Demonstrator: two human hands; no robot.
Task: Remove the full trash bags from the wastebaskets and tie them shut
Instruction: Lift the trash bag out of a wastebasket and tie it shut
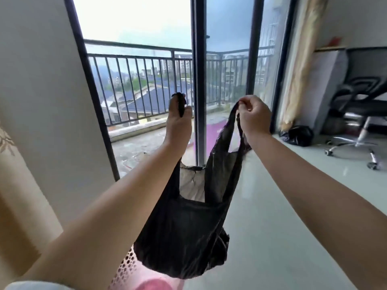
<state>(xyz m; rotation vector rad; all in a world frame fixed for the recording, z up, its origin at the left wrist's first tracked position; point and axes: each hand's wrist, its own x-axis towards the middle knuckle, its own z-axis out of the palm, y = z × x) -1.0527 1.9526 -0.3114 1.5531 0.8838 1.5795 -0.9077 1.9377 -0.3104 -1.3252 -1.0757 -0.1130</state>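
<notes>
A black trash bag [184, 233] hangs in the air in front of me, held up by its two handle loops. My left hand [179, 124] pinches the left loop, and my right hand [254, 117] is closed around the right loop. The bag's mouth gapes between the loops, showing pale paper waste [192, 183] inside. Below the bag, at the bottom edge, stands a pink perforated wastebasket [127, 266], partly hidden by my left arm and the bag.
A second black tied bag [297, 135] lies on the floor by the curtain. An office chair [360, 109] on wheels stands at the right. Glass balcony doors [199, 80] with a dark frame are straight ahead, a wall to the left.
</notes>
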